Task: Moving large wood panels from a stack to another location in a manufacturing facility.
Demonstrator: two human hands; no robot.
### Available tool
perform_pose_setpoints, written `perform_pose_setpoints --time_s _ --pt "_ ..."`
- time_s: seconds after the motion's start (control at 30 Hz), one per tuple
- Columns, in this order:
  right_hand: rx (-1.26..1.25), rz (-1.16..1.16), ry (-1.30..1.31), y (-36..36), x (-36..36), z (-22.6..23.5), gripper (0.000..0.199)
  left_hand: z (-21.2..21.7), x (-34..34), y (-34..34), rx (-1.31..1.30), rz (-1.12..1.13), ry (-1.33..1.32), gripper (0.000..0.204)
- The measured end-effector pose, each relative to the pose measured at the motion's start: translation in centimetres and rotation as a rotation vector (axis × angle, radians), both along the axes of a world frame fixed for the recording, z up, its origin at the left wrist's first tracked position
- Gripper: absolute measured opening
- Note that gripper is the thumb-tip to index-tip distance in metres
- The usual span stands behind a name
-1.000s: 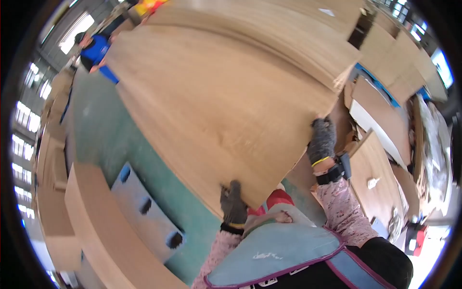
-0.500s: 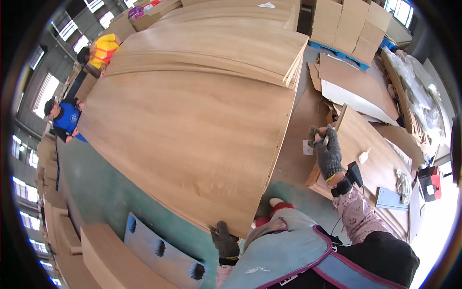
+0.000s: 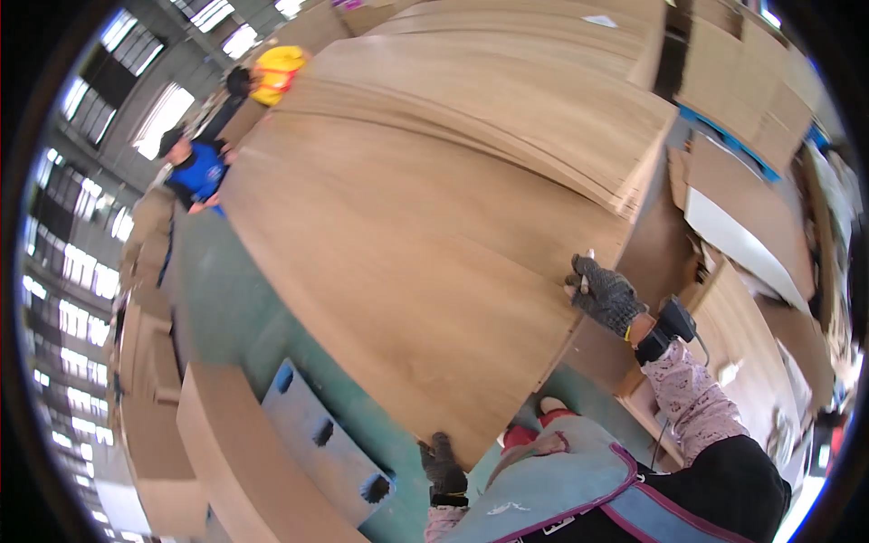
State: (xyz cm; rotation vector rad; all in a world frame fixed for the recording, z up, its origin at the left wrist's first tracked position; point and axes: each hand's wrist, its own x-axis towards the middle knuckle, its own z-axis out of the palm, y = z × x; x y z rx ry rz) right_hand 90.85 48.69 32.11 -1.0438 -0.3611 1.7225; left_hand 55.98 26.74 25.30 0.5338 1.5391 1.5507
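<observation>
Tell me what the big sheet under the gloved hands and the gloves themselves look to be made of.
The big sheet looks like thin wood veneer or plywood: pale tan, matt, with faint grain streaks and a thin edge. The glove on the right hand seems to be knitted fabric, mottled dark grey with a visible weave; the one on the left hand looks alike, though it is smaller and less clear.

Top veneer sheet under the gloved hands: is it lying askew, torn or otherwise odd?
It lies askew. The top veneer sheet is skewed against the taller stack behind it, and its near corner juts out over the green floor. The right hand and left hand grip its near edges. No tear shows.
</observation>
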Motion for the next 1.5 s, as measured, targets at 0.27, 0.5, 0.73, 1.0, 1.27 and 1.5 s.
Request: perform_pose_setpoints --time_s 0.27,0.5,0.73,1.0,1.27,1.5 --pt "0.698 0.424 -1.293 1.0 -3.7 2.2 0.045 2.9 -1.2 -1.3 -0.042 0.042 0.066 0.038" --pt "0.77 0.446 -1.274 -3.8 -8.1 6.7 0.045 10.1 -6.5 -6.4 -0.022 0.102 -0.059 0.033" --pt "0.721 0.434 -1.296 -11.9 -15.3 6.1 0.048 7.6 -14.2 -12.7 0.005 0.099 0.014 0.027" --pt "0.709 0.321 -1.283 -23.1 -25.6 2.7 0.042 8.5 -27.2 -21.2 -0.124 -0.023 0.201 0.032" --pt "0.623 0.333 -1.303 -30.0 -32.4 0.4 0.04 9.1 -34.5 -27.2 -0.223 -0.063 0.341 0.032" --pt "0.635 0.289 -1.201 -34.1 -36.2 -2.3 0.041 7.5 -38.4 -31.6 -0.278 -0.158 0.503 0.03"
